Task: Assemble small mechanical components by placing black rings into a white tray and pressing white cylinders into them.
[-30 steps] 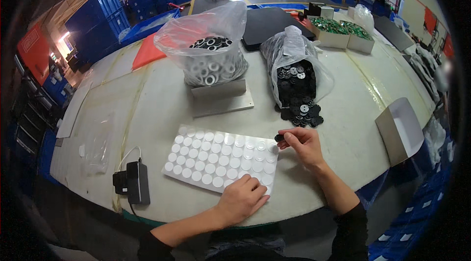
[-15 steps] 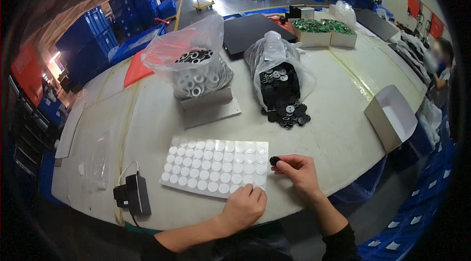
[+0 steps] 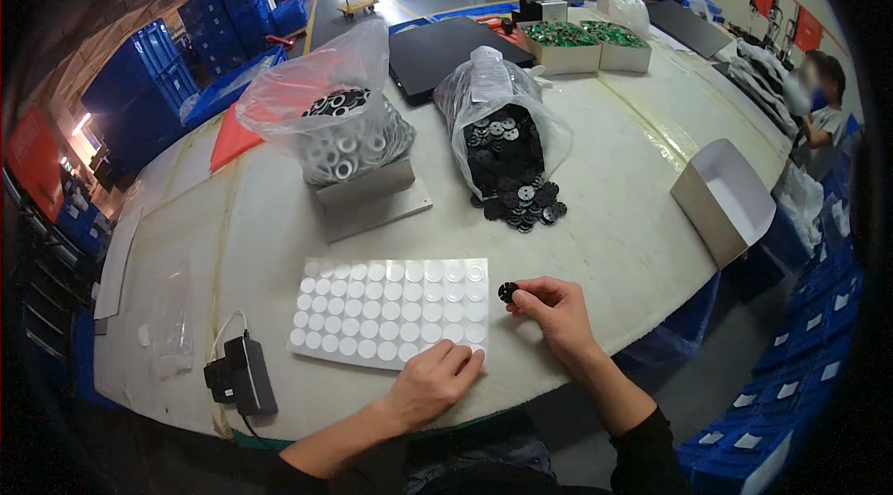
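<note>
A white sheet of round white stickers [image 3: 372,309] lies on the table in front of me, its discs set in rows. My left hand [image 3: 437,376] is at the sheet's near right corner, fingers bent and pressed together on the edge; the fingertips partly cover the last stickers. Just right of the sheet, my right hand [image 3: 555,314] pinches a small black slotted disc [image 3: 507,292] between thumb and fingers, held up off the table. Similar black discs [image 3: 526,202] spill from a clear plastic bag [image 3: 555,127] lying beyond the sheet.
Another clear bag [image 3: 358,146] of black and white rings stands on a grey metal block [image 3: 377,207]. A black power adapter [image 3: 246,374] sits at left. An open cardboard box [image 3: 698,202] is at right; boxes of green circuit boards [image 3: 563,58] stand farther back. One person [image 3: 823,113] is at far right.
The whole view has shifted a little, so the table's things appear farther left. My right hand keeps the black disc beside the sheet; my left hand stays at the sheet's corner.
</note>
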